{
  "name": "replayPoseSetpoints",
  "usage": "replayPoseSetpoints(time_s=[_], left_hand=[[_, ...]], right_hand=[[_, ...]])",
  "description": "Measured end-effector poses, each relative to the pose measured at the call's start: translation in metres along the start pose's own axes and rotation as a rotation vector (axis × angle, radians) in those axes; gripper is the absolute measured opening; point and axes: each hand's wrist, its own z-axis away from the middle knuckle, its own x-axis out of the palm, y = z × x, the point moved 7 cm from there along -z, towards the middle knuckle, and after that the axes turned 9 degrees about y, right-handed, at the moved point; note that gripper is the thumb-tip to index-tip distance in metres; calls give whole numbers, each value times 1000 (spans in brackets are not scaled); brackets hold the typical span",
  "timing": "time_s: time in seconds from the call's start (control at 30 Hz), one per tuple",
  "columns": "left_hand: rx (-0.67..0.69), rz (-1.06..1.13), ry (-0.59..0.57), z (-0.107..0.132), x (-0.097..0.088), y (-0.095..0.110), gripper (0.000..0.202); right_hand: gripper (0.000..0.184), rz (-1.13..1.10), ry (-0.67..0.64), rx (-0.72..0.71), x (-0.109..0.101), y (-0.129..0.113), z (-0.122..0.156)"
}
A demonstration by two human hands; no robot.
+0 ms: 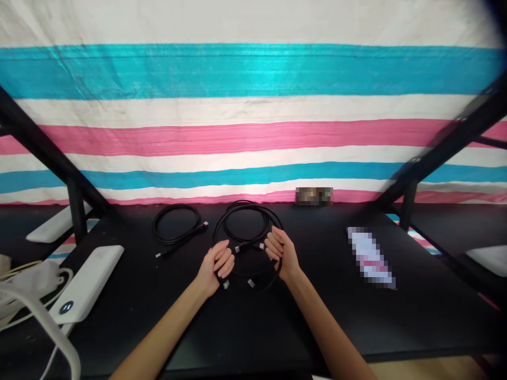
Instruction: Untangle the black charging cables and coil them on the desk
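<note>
Between my hands is a coiled black cable, held up in a loop over the black table. My left hand is closed around its left side, with a metal plug hanging just below the fingers. On the right side of the loop, my right hand has its fingers curled round the cable. A second coiled black cable lies on the table behind the held loop, partly covered by it. Farther left rests another coiled black cable, its two plug ends pointing apart.
At the left lie a white power bank with a small display and a white adapter with white cords. A blurred-out flat item lies at the right, and a blurred box at the back. Black metal bars slant on both sides before a striped sheet.
</note>
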Motion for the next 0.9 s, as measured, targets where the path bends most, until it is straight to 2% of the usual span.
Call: replayPoseSetpoints(time_s=[0.17,0.27,0.37,0.43,0.5,0.6,0.77,0.9], left_hand=[[-58,-125,-170,6,14,-9,44],[-17,-210,-250,11,23,-3,38],[30,-282,-279,15,29,2,31],[79,-292,-220,13,26,7,28],[154,-323,-103,8,16,12,28],[269,-435,35,1,2,19,28],[428,-567,141,-2,-7,33,22],[496,-625,156,0,-6,39,32]], right_hand=[[54,-40,-16,-22,0,-3,1],[54,-47,-13,-35,0,-8,3],[54,-57,-19,-80,0,-18,5],[56,-32,-25,-131,-2,-26,6],[59,0,-27,-169,-4,-32,6],[61,15,-31,-168,-7,-35,5],[60,-21,-105,-81,-3,-30,5],[59,-35,-139,-17,-1,-26,6]])
